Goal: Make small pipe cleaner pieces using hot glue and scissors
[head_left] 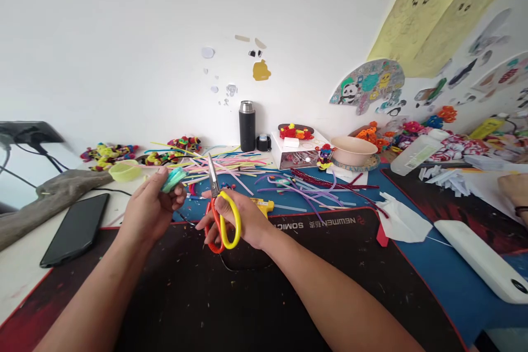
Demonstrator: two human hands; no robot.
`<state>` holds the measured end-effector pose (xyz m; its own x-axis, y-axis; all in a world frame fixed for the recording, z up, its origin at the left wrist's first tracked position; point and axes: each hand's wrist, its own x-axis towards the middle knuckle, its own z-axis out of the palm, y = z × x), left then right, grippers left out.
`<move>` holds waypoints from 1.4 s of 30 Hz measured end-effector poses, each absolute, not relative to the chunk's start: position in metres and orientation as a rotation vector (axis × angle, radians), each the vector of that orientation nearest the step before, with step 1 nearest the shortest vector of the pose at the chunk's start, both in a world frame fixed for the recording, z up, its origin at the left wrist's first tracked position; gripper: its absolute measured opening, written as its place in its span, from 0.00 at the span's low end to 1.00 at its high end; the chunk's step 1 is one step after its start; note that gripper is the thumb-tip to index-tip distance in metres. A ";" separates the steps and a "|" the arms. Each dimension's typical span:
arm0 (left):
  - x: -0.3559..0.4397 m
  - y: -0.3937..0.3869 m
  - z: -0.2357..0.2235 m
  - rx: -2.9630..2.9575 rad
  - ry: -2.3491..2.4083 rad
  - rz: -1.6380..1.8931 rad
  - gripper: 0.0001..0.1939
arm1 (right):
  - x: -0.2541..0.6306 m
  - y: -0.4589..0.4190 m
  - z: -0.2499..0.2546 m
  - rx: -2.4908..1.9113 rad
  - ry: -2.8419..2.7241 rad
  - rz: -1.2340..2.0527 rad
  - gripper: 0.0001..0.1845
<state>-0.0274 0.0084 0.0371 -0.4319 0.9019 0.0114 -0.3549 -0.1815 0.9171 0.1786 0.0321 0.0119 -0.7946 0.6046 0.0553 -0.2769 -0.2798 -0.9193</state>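
My left hand (154,203) is closed on a small bundle of turquoise pipe cleaners (175,179), held up between thumb and fingers. In my right hand (241,217) are scissors (229,220) with one yellow and one orange-red handle. Their blades (213,176) look closed and point up and away from me, a short way right of the bundle and apart from it. Both hands hover over the near part of a black desk mat (198,297). Behind the right hand, a yellow glue gun (264,207) lies partly hidden.
Loose pipe cleaners (239,168) in many colours lie across the back, with purple ones (297,190) farther right. A black phone (76,228) lies at left. Along the wall stand a black thermos (247,129) and a pink bowl (353,148). Another person's hand (513,190) shows at far right.
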 end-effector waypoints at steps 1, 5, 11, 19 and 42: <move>-0.027 0.008 0.038 0.742 1.139 1.778 0.13 | 0.178 0.032 0.010 -0.393 -1.415 2.121 0.44; -0.029 0.008 0.038 0.768 1.129 1.828 0.14 | 0.176 0.031 0.005 -0.371 -1.393 2.187 0.45; -0.028 0.006 0.036 0.892 1.242 1.828 0.19 | 0.174 0.027 0.004 -0.655 -1.516 2.023 0.36; -0.017 0.003 0.040 0.964 1.332 1.762 0.19 | 0.173 0.019 0.006 -0.738 -1.625 1.941 0.31; -0.009 0.002 0.038 0.964 1.426 1.690 0.22 | 0.172 0.018 0.000 -0.804 -1.732 1.770 0.29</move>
<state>-0.0092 0.0019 0.0384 -0.4667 0.8793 0.0949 -0.0545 -0.1357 0.9893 0.1722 0.0178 -0.0003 -0.6817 0.7300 -0.0493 0.0336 -0.0360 -0.9988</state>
